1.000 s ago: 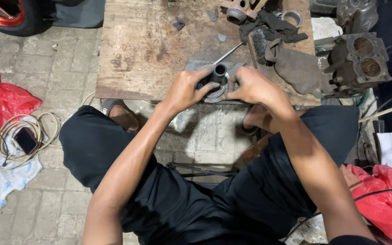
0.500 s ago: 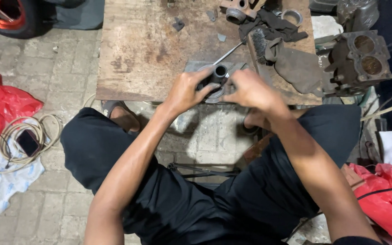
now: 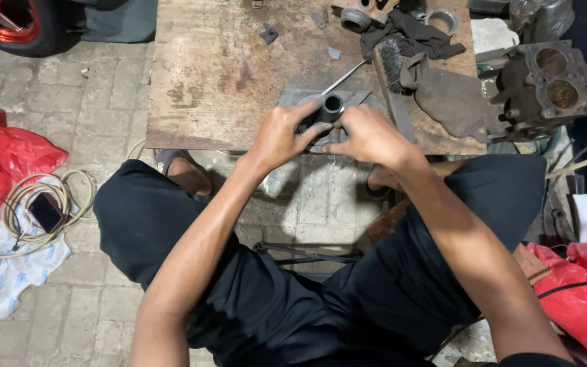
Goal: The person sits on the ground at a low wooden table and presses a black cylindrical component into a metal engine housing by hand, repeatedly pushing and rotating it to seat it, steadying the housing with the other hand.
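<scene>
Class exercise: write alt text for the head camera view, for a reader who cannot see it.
A seated person's left hand and right hand together grip a short dark metal sleeve at the near edge of a worn wooden board. An engine cylinder block sits at the right, with dark rags beside it.

Worn wooden board [image 3: 225,75] over a grey brick-paved floor [image 3: 96,102]

One head-worn camera looks steeply down, close above the wooden board [image 3: 225,75].
</scene>
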